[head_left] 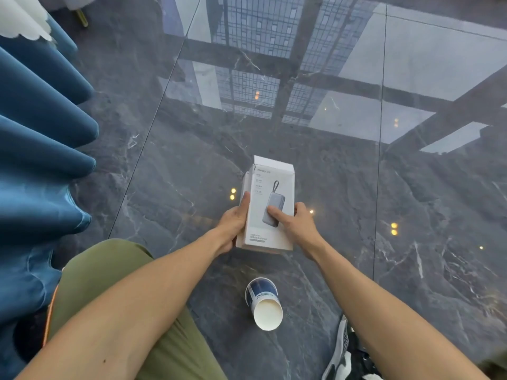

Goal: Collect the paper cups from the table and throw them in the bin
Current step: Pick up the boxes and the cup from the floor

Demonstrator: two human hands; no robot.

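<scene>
A white cardboard product box (270, 187) with a power bank pictured on it is held above the dark marble floor. My left hand (233, 223) grips its left edge, thumb on the front face. My right hand (295, 224) holds its right side with a finger pressed on the front. The box's top flap stands open. Below my hands, a paper cup (264, 303), blue and white outside, lies on its side on the floor with its open mouth toward me. Neither hand touches the cup. No bin is in view.
Blue curtain folds (41, 149) hang along the left. My knee in olive trousers (115, 283) is at lower left, and a black and white shoe (343, 352) is at the bottom right. The glossy floor (411, 187) reflects a window grid.
</scene>
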